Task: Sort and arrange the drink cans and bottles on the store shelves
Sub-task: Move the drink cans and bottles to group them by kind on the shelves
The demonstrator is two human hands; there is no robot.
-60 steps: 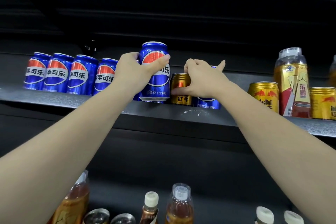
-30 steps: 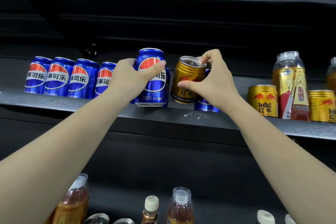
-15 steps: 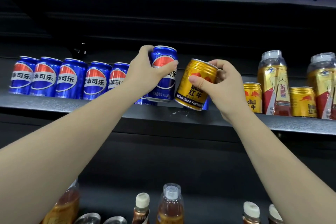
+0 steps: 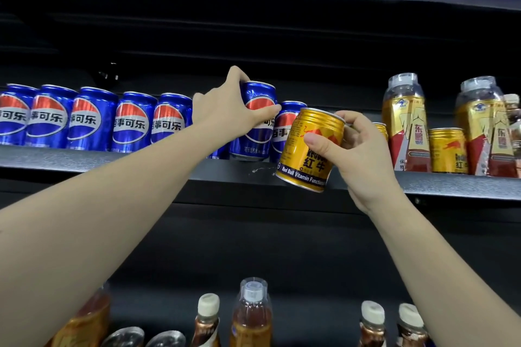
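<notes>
in the head view, the left hand has its fingers and thumb curled round a blue pepsi can, which stands at the front of the dark shelf. the right hand grips a gold red bull can with its thumb on the front and its fingers round the back. this can is tilted and held in the air, just in front of the shelf edge. another pepsi can stands right behind it, next to the one in the left hand. a row of five pepsi cans stands on the shelf to the left. to the right stand two more gold red bull cans and two tall gold and red bottles. down low, on a lower shelf, you can see bottles with pale caps and some can tops.
</notes>
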